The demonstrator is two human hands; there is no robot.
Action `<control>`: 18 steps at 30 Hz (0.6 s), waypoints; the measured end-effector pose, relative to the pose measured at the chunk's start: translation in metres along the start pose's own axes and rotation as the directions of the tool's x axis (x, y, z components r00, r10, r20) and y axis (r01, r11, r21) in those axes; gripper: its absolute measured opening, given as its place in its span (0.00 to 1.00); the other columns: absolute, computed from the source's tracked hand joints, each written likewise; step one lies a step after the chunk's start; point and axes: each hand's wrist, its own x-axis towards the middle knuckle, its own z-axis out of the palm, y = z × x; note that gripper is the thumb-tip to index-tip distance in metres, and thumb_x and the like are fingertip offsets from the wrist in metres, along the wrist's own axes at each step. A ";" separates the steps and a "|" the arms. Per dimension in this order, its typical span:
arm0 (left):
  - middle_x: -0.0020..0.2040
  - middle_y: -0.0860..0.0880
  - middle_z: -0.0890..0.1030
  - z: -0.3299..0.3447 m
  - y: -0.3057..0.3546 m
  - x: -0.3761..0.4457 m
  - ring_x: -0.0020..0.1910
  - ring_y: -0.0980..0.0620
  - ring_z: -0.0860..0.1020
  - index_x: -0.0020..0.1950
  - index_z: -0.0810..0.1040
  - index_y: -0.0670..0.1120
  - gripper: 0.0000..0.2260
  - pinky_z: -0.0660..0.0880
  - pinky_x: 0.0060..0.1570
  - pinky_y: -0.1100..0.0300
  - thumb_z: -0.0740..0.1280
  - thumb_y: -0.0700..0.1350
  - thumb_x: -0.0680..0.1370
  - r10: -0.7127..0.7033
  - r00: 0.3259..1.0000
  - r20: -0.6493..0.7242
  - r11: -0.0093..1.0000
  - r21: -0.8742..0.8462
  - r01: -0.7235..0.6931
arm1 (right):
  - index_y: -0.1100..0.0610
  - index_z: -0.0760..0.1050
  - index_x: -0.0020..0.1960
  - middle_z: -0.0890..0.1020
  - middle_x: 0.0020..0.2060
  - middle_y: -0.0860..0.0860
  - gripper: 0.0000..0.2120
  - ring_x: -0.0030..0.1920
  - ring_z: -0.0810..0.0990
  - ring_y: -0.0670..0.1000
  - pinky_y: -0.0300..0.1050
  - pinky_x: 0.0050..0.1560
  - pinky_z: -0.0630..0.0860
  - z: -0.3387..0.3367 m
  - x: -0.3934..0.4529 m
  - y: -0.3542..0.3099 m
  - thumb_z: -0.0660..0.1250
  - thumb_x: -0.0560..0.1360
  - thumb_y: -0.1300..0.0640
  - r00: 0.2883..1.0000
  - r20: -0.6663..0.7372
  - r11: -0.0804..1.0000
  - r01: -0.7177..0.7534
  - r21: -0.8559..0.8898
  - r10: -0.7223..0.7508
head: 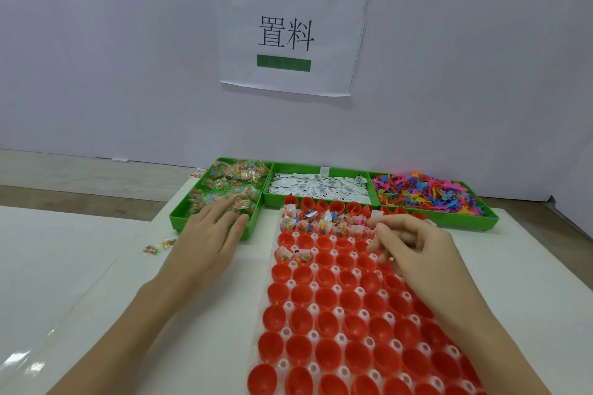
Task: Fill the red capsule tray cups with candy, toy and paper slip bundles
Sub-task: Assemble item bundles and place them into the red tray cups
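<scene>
The tray of red capsule cups [337, 308] lies in front of me on a white table. Its far rows hold candy, toy and paper slip bundles [324, 224]; two more filled cups [295, 255] sit in the row below. My left hand [208, 234] reaches with straight fingers into the green candy bin [221, 192], fingertips on the candy bags. My right hand [414, 244] hovers over the tray's upper right with fingers curled; whether it holds anything is hidden. Behind the tray stand the paper slip bin [317, 186] and the coloured toy bin [430, 192].
Two stray candy bags [158, 247] lie on the table left of the candy bin. A wall with a printed paper sign [288, 32] rises right behind the bins. A second white surface lies to the left.
</scene>
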 end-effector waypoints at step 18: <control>0.40 0.55 0.85 -0.026 0.036 -0.005 0.41 0.57 0.83 0.43 0.86 0.47 0.05 0.78 0.46 0.63 0.79 0.40 0.70 0.009 0.924 -0.382 0.927 -0.343 -0.150 | 0.49 0.85 0.45 0.86 0.35 0.49 0.14 0.34 0.82 0.46 0.36 0.38 0.79 -0.009 -0.003 -0.009 0.65 0.81 0.63 1.000 -0.015 0.995 -0.023 -0.101 0.022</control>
